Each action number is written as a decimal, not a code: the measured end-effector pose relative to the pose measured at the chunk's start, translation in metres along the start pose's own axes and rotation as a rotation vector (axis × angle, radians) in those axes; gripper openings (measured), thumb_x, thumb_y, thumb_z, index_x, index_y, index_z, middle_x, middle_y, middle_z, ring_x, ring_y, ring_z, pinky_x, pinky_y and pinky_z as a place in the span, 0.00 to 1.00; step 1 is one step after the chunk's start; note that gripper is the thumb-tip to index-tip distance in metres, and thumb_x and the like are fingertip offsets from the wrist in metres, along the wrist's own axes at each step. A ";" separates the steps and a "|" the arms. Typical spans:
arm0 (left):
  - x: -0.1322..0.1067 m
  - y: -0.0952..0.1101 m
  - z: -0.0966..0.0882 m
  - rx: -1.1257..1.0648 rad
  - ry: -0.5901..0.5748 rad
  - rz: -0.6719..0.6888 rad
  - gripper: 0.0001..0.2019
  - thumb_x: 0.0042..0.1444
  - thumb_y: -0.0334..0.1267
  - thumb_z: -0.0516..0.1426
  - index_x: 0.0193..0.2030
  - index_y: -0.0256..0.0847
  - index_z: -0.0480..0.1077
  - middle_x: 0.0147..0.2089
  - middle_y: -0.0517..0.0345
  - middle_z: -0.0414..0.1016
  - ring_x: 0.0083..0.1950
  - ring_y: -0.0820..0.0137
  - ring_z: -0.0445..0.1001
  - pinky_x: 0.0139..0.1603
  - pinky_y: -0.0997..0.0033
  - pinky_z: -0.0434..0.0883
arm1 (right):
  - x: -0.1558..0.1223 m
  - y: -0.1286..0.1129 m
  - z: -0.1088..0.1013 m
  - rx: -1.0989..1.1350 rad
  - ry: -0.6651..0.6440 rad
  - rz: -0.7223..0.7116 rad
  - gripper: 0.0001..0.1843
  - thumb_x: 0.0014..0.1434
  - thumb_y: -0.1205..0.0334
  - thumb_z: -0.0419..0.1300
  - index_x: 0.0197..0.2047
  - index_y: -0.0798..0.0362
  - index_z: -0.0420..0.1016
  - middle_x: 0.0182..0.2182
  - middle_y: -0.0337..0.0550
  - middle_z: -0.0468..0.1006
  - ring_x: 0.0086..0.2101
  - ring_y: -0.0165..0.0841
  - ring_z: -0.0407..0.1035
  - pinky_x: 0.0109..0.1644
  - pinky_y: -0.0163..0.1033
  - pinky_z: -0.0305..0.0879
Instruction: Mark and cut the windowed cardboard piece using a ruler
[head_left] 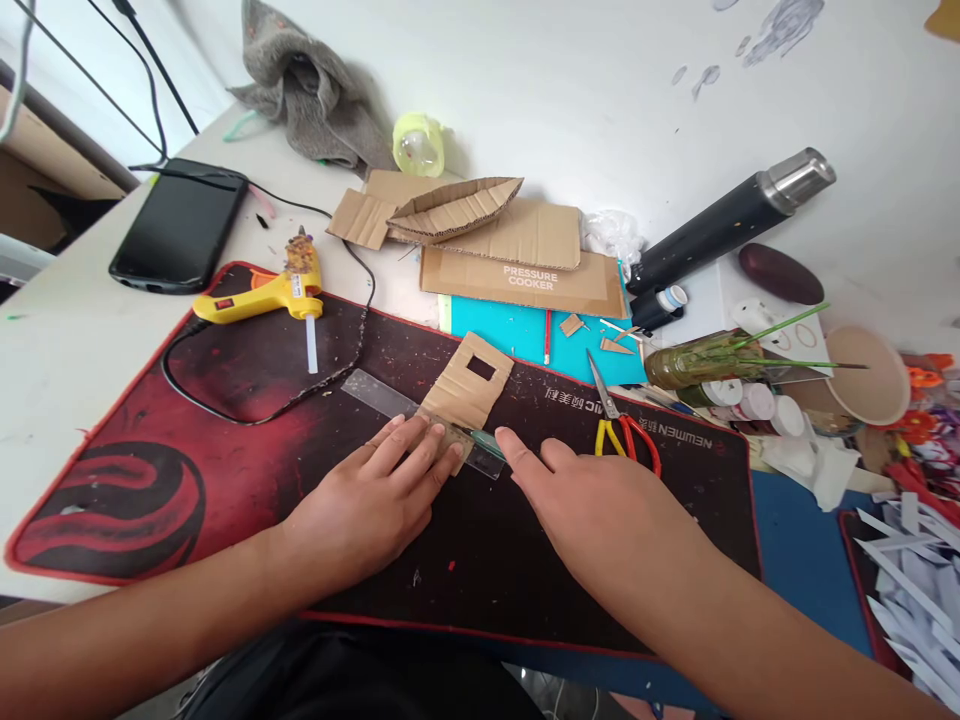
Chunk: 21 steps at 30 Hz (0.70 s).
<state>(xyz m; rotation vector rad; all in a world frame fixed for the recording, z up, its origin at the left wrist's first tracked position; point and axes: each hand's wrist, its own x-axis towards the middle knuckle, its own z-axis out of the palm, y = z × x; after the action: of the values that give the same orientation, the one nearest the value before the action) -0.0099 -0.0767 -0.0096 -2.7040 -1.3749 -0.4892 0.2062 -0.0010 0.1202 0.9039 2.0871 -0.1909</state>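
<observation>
A small cardboard piece [459, 385] with a rectangular cut-out lies on the dark mat. Across its near part rests a clear plastic ruler [373, 393], slanting down to the right. My left hand [386, 480] presses the ruler and cardboard down with outstretched fingers, so part of both is covered. My right hand [592, 490] is closed around a green-handled craft knife [487, 441]. The knife's tip points left at the cardboard beside the ruler's edge, close to my left fingertips; whether the blade is in the cardboard I cannot tell.
Scissors [616, 415] lie to the right of the cardboard, a yellow glue gun [266, 293] with its cord to the left. A black phone [180, 225] sits at the far left. Larger cardboard pieces [517, 280] are stacked behind; a black flask [720, 215] leans at the right.
</observation>
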 end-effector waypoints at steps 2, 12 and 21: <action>0.000 0.000 0.000 0.000 0.000 -0.004 0.21 0.73 0.34 0.53 0.66 0.38 0.79 0.63 0.47 0.84 0.67 0.52 0.79 0.66 0.52 0.81 | 0.000 0.001 0.003 -0.012 0.020 -0.004 0.48 0.68 0.77 0.56 0.86 0.48 0.49 0.46 0.52 0.84 0.32 0.41 0.83 0.22 0.40 0.50; 0.000 0.000 0.001 -0.006 -0.005 0.001 0.21 0.73 0.36 0.54 0.67 0.38 0.79 0.63 0.47 0.84 0.67 0.52 0.79 0.68 0.52 0.80 | 0.000 0.006 0.015 -0.045 0.124 -0.019 0.39 0.76 0.67 0.57 0.85 0.46 0.54 0.39 0.47 0.83 0.28 0.39 0.81 0.23 0.43 0.37; -0.002 0.000 0.002 -0.014 -0.004 -0.006 0.21 0.73 0.35 0.54 0.68 0.37 0.78 0.62 0.47 0.84 0.67 0.51 0.79 0.67 0.51 0.80 | -0.003 0.008 0.017 -0.034 0.193 0.011 0.38 0.78 0.64 0.57 0.86 0.44 0.54 0.37 0.45 0.83 0.25 0.36 0.76 0.24 0.43 0.38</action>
<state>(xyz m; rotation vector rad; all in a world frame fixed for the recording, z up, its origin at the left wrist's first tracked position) -0.0103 -0.0777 -0.0116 -2.7146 -1.3857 -0.4961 0.2236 -0.0042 0.1132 0.9442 2.2552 -0.0637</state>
